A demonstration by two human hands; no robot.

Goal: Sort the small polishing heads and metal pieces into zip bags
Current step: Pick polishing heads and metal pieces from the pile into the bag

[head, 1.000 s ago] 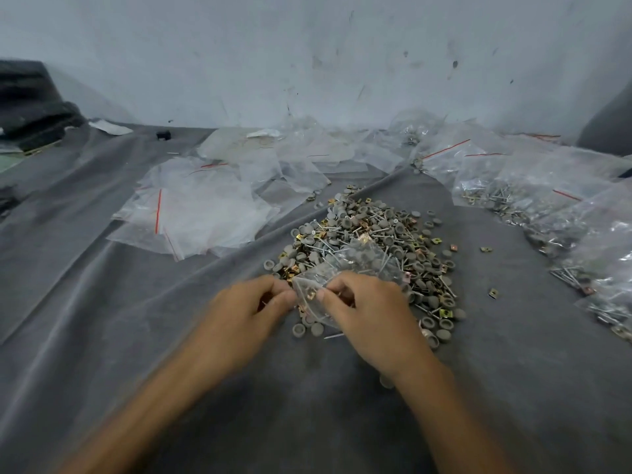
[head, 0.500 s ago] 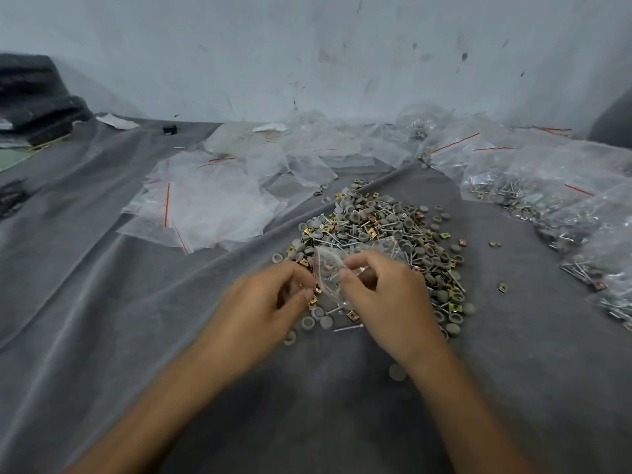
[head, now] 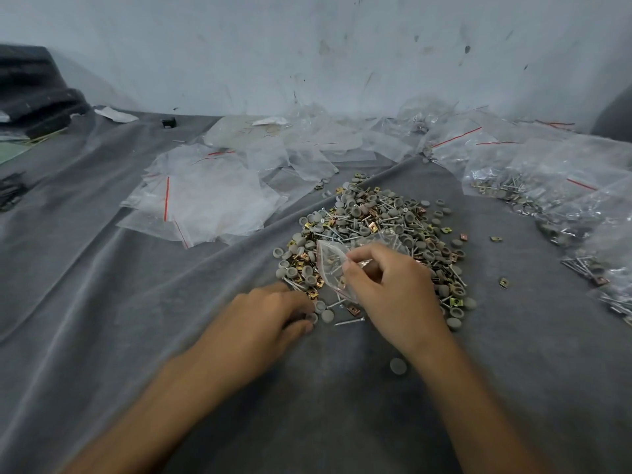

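Right hand (head: 393, 295) is pinching a small clear plastic zip bag with a red seal strip (head: 329, 265) between thumb and fingers, holding it just over the near edge of the big heap of grey round polishing heads, gold metal clips and silver pins (head: 372, 224). There are a few bits inside the bag, too small to make out properly.

Left hand (head: 270, 313) is down on the wrinkled grey cloth (head: 119, 319) at the near-left corner of the heap. Its fingers are curled, tips right by a couple of loose grey heads, but it's blurry, so I can't tell if it's actually got hold of one.

One stray grey disc (head: 397, 366) sits on its own near the right wrist, and a single silver screw (head: 349, 321) lies between the two hands. Far left of the heap there's a spread of empty clear zip bags (head: 205, 203). Over on the right are filled clear bags of pins and heads (head: 533, 189). Scuffed white wall (head: 307, 46) at the back.
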